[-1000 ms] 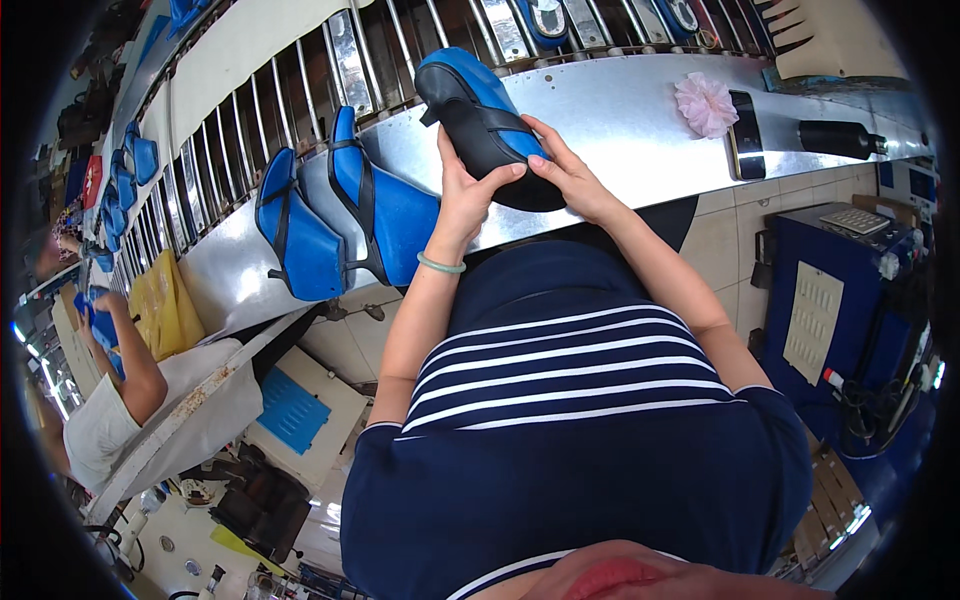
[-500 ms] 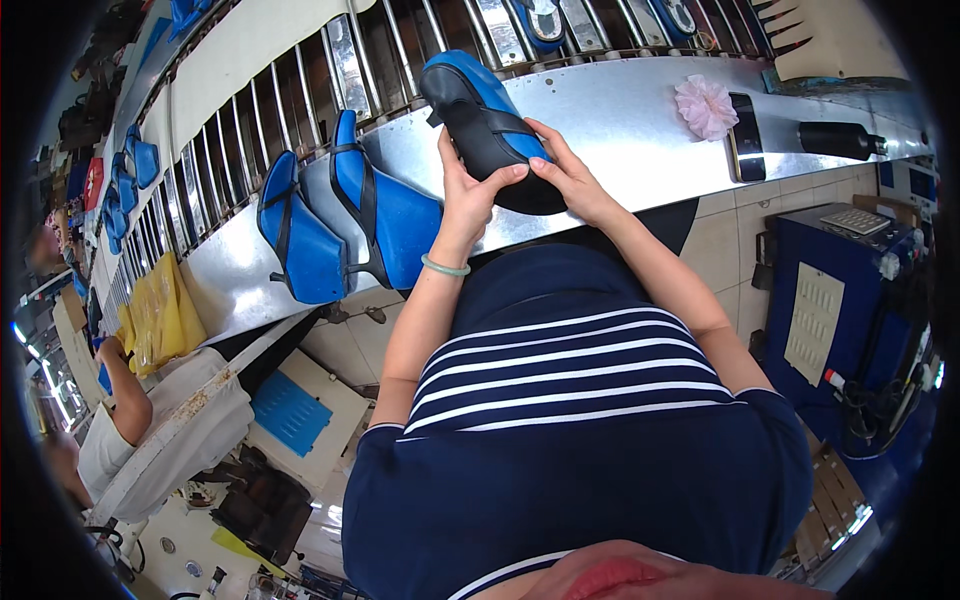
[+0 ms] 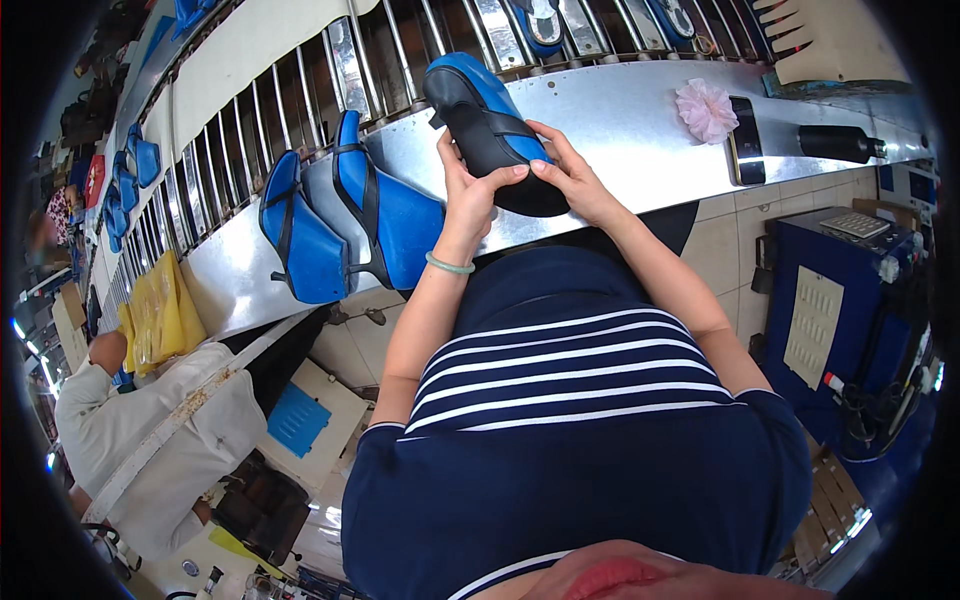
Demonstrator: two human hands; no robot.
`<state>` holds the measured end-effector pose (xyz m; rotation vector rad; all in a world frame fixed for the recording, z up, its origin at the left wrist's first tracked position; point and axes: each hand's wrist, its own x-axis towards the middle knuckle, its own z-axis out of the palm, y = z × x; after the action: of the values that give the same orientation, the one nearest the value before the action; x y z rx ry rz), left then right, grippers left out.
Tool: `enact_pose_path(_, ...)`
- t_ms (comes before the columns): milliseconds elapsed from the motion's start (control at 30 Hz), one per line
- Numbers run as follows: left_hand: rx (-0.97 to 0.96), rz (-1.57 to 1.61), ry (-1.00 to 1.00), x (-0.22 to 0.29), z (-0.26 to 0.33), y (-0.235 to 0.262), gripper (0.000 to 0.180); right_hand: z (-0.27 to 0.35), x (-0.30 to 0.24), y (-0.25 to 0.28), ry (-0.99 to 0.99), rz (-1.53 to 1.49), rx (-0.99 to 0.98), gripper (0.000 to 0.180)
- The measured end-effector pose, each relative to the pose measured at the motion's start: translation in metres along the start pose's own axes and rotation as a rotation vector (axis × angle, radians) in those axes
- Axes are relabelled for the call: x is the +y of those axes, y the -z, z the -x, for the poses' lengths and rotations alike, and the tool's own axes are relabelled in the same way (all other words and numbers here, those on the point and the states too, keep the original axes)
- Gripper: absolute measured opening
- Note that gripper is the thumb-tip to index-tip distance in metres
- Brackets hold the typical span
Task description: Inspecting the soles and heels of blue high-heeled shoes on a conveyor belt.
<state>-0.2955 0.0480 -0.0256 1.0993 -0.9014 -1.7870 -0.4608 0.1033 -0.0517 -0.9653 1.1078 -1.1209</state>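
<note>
Both my hands grip a blue and black heeled shoe point(image 3: 478, 120) above the metal bench edge. Its black toe end points toward me, and a small heel sticks out at its far left. My left hand point(image 3: 468, 190), below a pale green bangle, wraps the shoe's left side with the thumb on the toe. From the other side my right hand point(image 3: 577, 180) holds it, thumb also pressed near the toe. Left of my hands, two more shoe pieces lie on the bench: a blue one with black straps point(image 3: 385, 215) and a similar one point(image 3: 300, 240).
A roller conveyor point(image 3: 300, 90) runs along the bench's far side, carrying more blue shoes point(image 3: 545, 25). To the right lie a pink scrunchie point(image 3: 706, 110), a phone point(image 3: 746, 140) and a black bottle point(image 3: 838, 141). A co-worker in a pale top point(image 3: 150, 430) is at the left, beside yellow plastic point(image 3: 165, 315).
My hands and the shoe stay almost in place. At the left, the co-worker has shifted, and the raised bare arm has dropped from its earlier pose.
</note>
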Motion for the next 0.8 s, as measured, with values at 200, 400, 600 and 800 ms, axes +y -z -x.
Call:
enact_pose_path(200,0.027,-0.018,0.036,0.006,0.002,0.000,0.100,0.000,0.000,0.000,-0.003,-0.006,-0.007,0.058)
enact_pose_path(400,-0.063,-0.176,-0.012,0.003,0.001,0.011,0.097,0.001,-0.003,-0.003,-0.002,0.026,-0.010,0.058)
enact_pose_path(600,-0.100,-0.079,-0.010,0.004,0.001,0.012,0.092,0.002,-0.002,-0.003,0.003,0.034,-0.019,0.060)
enact_pose_path(800,-0.057,-0.056,-0.005,0.003,-0.001,0.009,0.087,0.002,-0.002,-0.002,0.006,0.036,-0.012,0.059)
